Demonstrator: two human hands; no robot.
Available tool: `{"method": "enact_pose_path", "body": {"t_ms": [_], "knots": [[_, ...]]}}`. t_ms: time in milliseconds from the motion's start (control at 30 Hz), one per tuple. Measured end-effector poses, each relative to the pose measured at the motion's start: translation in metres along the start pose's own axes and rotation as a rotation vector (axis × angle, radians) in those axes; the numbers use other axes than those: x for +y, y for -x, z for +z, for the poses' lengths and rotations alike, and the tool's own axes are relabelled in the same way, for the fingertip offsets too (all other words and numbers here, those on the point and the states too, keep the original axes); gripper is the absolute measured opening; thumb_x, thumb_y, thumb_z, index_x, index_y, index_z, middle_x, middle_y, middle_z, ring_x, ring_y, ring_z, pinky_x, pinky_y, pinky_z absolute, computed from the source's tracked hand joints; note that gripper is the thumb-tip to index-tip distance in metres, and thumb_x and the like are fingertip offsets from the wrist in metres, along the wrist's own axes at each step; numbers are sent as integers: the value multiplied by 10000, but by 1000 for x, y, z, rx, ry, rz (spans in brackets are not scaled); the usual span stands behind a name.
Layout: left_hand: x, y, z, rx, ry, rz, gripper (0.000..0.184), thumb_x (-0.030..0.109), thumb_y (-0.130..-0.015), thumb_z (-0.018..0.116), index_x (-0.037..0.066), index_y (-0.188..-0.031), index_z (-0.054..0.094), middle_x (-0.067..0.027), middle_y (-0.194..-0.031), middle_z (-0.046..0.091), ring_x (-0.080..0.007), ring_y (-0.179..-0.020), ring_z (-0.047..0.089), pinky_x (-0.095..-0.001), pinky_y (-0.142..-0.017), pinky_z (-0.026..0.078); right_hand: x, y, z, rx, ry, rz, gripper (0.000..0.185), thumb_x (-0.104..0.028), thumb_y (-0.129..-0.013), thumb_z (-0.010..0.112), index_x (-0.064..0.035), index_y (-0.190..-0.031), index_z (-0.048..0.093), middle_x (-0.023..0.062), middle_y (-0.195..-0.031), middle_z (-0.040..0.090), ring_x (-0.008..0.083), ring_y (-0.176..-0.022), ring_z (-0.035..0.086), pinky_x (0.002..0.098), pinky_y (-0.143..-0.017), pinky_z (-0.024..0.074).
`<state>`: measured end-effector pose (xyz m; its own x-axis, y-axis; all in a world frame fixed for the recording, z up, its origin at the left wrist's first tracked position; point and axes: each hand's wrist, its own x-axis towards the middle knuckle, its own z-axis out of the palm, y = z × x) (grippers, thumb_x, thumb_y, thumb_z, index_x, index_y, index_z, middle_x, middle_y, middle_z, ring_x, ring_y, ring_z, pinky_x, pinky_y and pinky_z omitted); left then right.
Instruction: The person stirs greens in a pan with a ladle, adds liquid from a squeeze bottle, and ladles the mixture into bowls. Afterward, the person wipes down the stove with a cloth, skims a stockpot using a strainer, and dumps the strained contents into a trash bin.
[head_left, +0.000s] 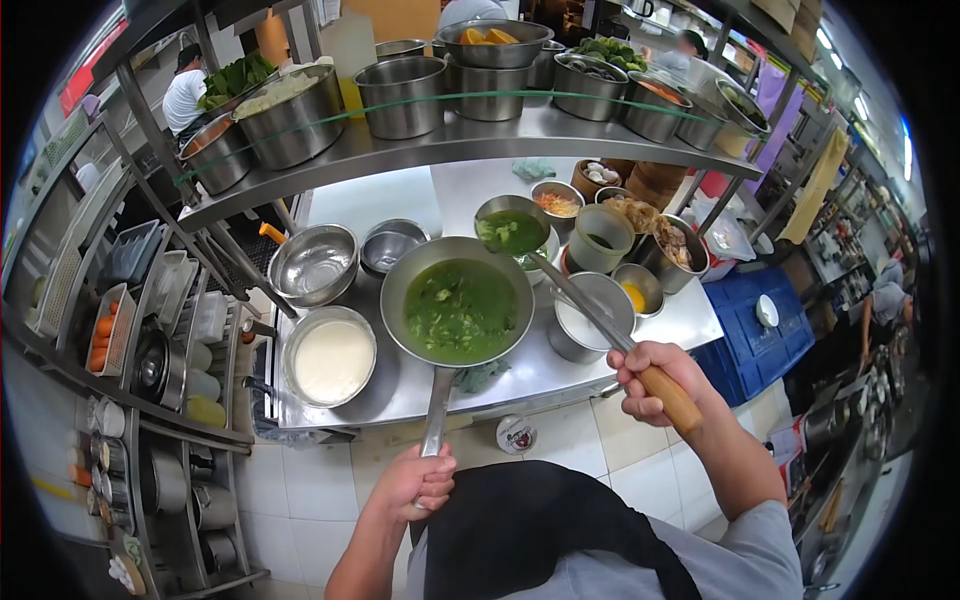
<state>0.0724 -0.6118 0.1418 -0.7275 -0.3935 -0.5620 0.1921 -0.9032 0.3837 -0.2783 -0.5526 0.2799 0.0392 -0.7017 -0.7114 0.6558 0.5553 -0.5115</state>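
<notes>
My left hand is closed round the metal handle of a frying pan, which holds green broth with leafy bits. The pan is level, over the front of the steel table. My right hand grips the wooden handle of a ladle. The ladle's bowl, full of green broth and leaves, is just beyond the pan's right rim. Partly hidden beneath the ladle is a pale bowl with some green in it.
Left of the pan stand a pot of creamy white liquid and steel bowls. To the right are a white-filled pot, a yellow-filled bowl and a plastic tub. Overhead, a shelf carries several pots. Other people work behind.
</notes>
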Motion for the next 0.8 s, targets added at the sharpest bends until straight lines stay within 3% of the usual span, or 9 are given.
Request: {"method": "enact_pose_path", "body": {"t_ms": [100, 167, 233, 500, 567, 700, 767, 800], "knots": [[0, 1, 2, 16, -33, 19, 151, 55, -892, 621, 122, -911, 487, 57, -605, 363, -24, -440, 302, -203, -337, 207, -11, -10, 3, 43, 16, -30, 117, -66, -793, 571, -38, -906, 556, 40, -704, 527, 134, -450, 458, 258, -373, 365], [-1, 1, 2, 42, -32, 9, 176, 21, -900, 599, 126, -899, 458, 48, -616, 365, -31, -431, 301, -208, -340, 196, -12, -29, -1, 153, 213, -196, 75, -62, -795, 571, -23, -855, 550, 60, -687, 508, 151, -456, 449, 285, -398, 378], [-3, 3, 1, 40, -38, 5, 177, 21, -899, 600, 126, -899, 458, 48, -617, 367, -31, -433, 302, -208, -340, 195, -13, -51, -17, 102, 296, -226, 74, -62, -790, 580, -7, -811, 535, 85, -676, 504, 172, -474, 474, 317, -419, 404], [-6, 9, -1, 47, -44, 5, 170, 36, -903, 601, 131, -902, 461, 46, -625, 369, -28, -439, 297, -203, -344, 192, 4, -94, -55, 326, 910, -304, 289, -173, -798, 622, 77, -915, 536, 147, -747, 574, 276, -625, 625, 382, -503, 507], [-5, 12, 1, 59, -58, 20, 149, 39, -892, 609, 106, -944, 487, 49, -622, 381, -18, -448, 305, -196, -345, 199, 11, -98, -61, 411, 1202, -473, 299, -184, -801, 625, 75, -917, 532, 137, -746, 575, 282, -661, 636, 380, -507, 506], [-4, 14, -1, 50, -48, 13, 149, 41, -891, 611, 105, -950, 490, 46, -626, 382, -20, -449, 307, -196, -343, 192, 18, -102, -70, 424, 1201, -498, 290, -193, -810, 621, 57, -922, 526, 123, -725, 572, 268, -595, 622, 379, -491, 497], [-3, 16, -2, 24, -56, 30, 148, 44, -892, 612, 104, -958, 494, 47, -628, 383, -19, -450, 309, -197, -342, 186, 14, -96, -61, 222, 701, -394, 267, -199, -811, 622, 23, -916, 516, 102, -697, 564, 244, -511, 589, 364, -455, 470], [-3, 17, -2, 34, -47, 30, 148, 44, -892, 612, 104, -958, 494, 47, -628, 383, -19, -450, 309, -197, -342, 186, 13, -98, -60, 161, 468, -379, 220, -174, -808, 618, -17, -916, 508, 68, -657, 529, 189, -426, 510, 319, -415, 427]]}}
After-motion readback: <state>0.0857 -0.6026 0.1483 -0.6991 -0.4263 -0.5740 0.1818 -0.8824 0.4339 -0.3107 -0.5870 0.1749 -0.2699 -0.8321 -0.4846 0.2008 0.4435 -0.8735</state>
